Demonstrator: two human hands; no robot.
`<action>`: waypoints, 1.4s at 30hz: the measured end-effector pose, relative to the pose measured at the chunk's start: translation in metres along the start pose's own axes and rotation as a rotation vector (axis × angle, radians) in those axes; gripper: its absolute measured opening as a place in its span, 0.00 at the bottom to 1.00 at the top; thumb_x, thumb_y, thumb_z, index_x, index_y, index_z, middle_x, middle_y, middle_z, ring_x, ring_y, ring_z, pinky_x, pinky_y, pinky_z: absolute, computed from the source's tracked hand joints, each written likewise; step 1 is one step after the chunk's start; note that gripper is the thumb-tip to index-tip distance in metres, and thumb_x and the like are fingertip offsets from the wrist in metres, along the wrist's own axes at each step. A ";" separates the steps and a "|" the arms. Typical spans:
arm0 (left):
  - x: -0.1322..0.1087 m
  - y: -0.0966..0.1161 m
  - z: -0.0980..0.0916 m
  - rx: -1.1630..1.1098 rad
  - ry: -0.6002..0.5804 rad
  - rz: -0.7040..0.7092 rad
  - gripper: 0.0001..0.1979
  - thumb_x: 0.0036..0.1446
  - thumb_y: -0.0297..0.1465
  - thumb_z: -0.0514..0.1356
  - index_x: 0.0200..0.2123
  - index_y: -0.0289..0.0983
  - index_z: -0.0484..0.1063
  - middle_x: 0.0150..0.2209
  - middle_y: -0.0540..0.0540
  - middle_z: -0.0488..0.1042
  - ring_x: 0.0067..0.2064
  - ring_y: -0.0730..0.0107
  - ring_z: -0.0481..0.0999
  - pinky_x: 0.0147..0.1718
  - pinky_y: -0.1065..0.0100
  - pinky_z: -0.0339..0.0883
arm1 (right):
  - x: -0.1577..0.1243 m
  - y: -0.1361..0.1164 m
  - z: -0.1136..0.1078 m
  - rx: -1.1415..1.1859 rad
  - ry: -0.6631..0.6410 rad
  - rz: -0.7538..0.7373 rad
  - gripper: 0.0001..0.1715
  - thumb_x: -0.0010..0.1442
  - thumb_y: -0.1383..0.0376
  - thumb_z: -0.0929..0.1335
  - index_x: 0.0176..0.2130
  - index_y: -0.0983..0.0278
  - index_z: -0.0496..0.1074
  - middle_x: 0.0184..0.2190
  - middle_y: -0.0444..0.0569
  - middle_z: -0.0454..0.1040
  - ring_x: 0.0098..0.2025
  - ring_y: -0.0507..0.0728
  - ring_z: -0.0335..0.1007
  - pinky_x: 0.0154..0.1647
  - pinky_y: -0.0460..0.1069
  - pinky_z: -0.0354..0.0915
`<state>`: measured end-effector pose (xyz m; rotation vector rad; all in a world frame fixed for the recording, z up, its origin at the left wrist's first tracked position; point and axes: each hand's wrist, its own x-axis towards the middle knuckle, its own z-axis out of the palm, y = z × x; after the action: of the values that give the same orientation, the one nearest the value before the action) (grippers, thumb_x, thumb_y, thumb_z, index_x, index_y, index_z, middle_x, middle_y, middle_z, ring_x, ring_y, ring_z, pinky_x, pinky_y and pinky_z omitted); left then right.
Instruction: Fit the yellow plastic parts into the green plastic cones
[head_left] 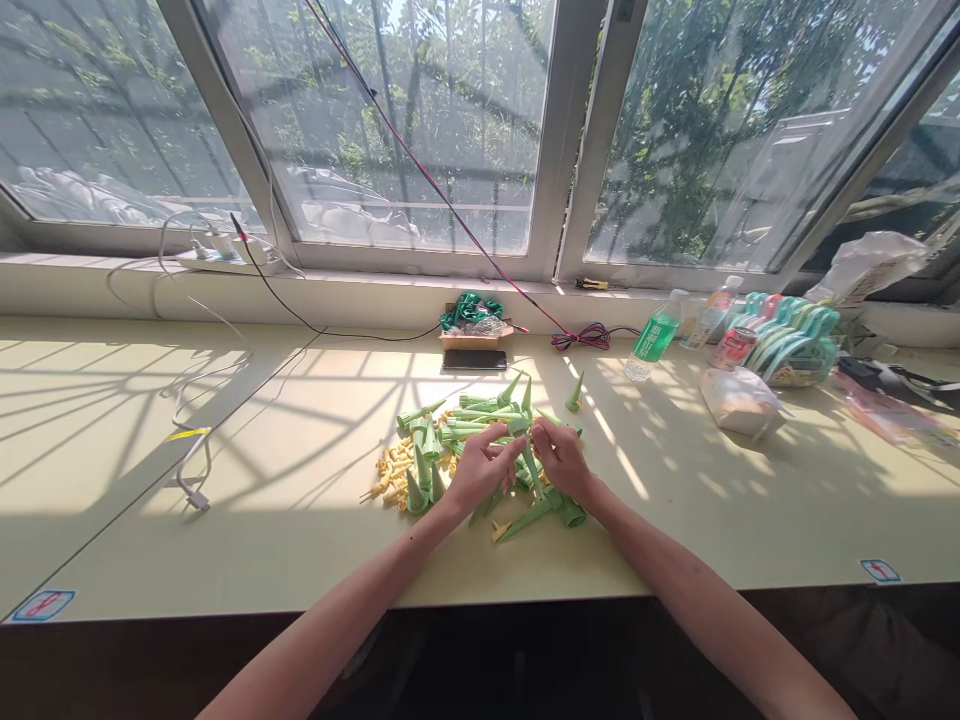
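Over a pile of small plastic parts, my two hands nearly meet. My left hand (484, 468) is closed with its fingers on a pale green plastic cone (531, 466), whose tip points down toward me. Close beside it, my right hand (561, 458) is curled with fingertips pressed together near the cone's wide end; whatever it pinches is hidden. Several green cones (417, 494) stand or lie around the hands. Small yellow plastic pieces (391, 478) are heaped to the left. One green cone (575, 392) stands apart at the back right.
Behind the pile lie a dark phone (474, 360) and a small cardboard box (471, 342) with green material. To the right stand a green-labelled bottle (655, 338), a can (733, 348), a wrapped package (741, 402) and pastel hangers (795, 340). A white cable (196, 490) lies left.
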<state>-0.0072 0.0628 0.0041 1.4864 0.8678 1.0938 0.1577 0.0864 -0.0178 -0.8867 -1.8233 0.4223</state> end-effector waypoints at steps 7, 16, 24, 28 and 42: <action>0.001 -0.009 0.002 -0.007 0.070 0.098 0.16 0.55 0.42 0.66 0.32 0.36 0.67 0.20 0.55 0.67 0.16 0.79 0.66 0.12 0.76 0.59 | -0.001 0.002 0.001 0.040 -0.005 0.033 0.24 0.71 0.56 0.56 0.24 0.60 0.53 0.19 0.40 0.55 0.21 0.51 0.48 0.23 0.48 0.49; 0.001 -0.013 0.002 0.120 0.077 0.260 0.16 0.60 0.39 0.62 0.48 0.38 0.76 0.43 0.44 0.71 0.22 0.84 0.68 0.17 0.78 0.68 | -0.001 -0.002 0.001 0.099 0.002 0.068 0.25 0.71 0.54 0.56 0.24 0.60 0.54 0.19 0.41 0.54 0.21 0.51 0.48 0.22 0.48 0.50; -0.001 -0.009 0.003 0.247 0.123 0.340 0.15 0.61 0.38 0.61 0.48 0.38 0.77 0.41 0.44 0.71 0.25 0.81 0.68 0.23 0.75 0.71 | 0.001 -0.005 -0.001 0.098 0.030 0.043 0.28 0.71 0.52 0.56 0.22 0.60 0.54 0.17 0.41 0.54 0.20 0.51 0.47 0.22 0.49 0.49; -0.002 -0.010 0.004 0.261 0.107 0.324 0.14 0.62 0.38 0.60 0.48 0.38 0.75 0.41 0.45 0.71 0.25 0.81 0.68 0.22 0.75 0.70 | 0.001 -0.006 0.000 0.085 0.034 0.042 0.28 0.71 0.51 0.56 0.22 0.60 0.55 0.18 0.41 0.56 0.20 0.51 0.49 0.22 0.49 0.50; -0.003 -0.004 0.008 0.148 0.119 0.167 0.15 0.63 0.44 0.58 0.33 0.38 0.63 0.19 0.56 0.63 0.18 0.78 0.65 0.18 0.77 0.59 | -0.002 -0.006 0.004 0.070 0.144 0.029 0.24 0.72 0.56 0.57 0.25 0.60 0.52 0.18 0.39 0.55 0.20 0.49 0.49 0.22 0.47 0.49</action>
<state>-0.0002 0.0578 -0.0004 1.6530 0.9373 1.2738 0.1528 0.0814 -0.0170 -0.8734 -1.6561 0.4265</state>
